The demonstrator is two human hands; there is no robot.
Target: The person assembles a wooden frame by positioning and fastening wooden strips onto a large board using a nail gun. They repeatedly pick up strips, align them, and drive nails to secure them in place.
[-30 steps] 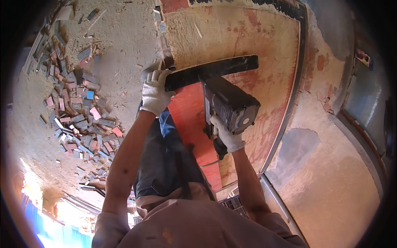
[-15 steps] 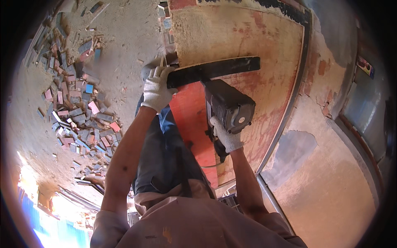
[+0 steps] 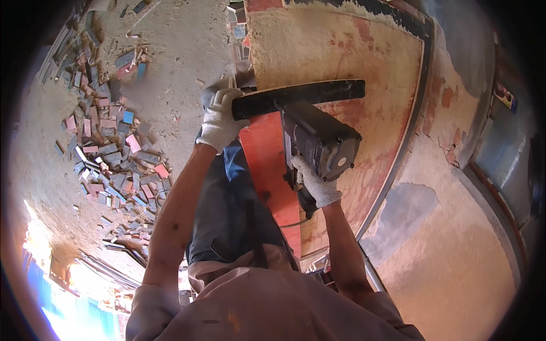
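Curved black strip (image 3: 301, 98), one: lies across the centre of the view over the panel, ends toward nine and three o'clock; clock readings are from its middle, twelve at top. Whether it rests on the panel cannot be told.

Black power tool (image 3: 324, 139), one, bulky: five o'clock, upper end meeting the strip's lower edge in view.

Left hand (image 3: 219, 120), pale knit glove: between eight and nine, fingers wrapped round the strip's near end.

Right hand (image 3: 316, 184), matching glove: just before six, clasped round the tool's handle.

Panel (image 3: 347, 57), worn wood: beneath the above, red section (image 3: 270, 165) at seven.

Offcuts (image 3: 114, 153), heaped, mixed colours: between eight and nine, well apart on the ground.

Wall (image 3: 443, 244), patched plaster: between four and five.

Risks, judged: the strip's three-o'clock end has no hand on it and could swing if the tool presses off-line; a slipping tool could reach the left fingers; a loosened right clasp could let its bulk tip.
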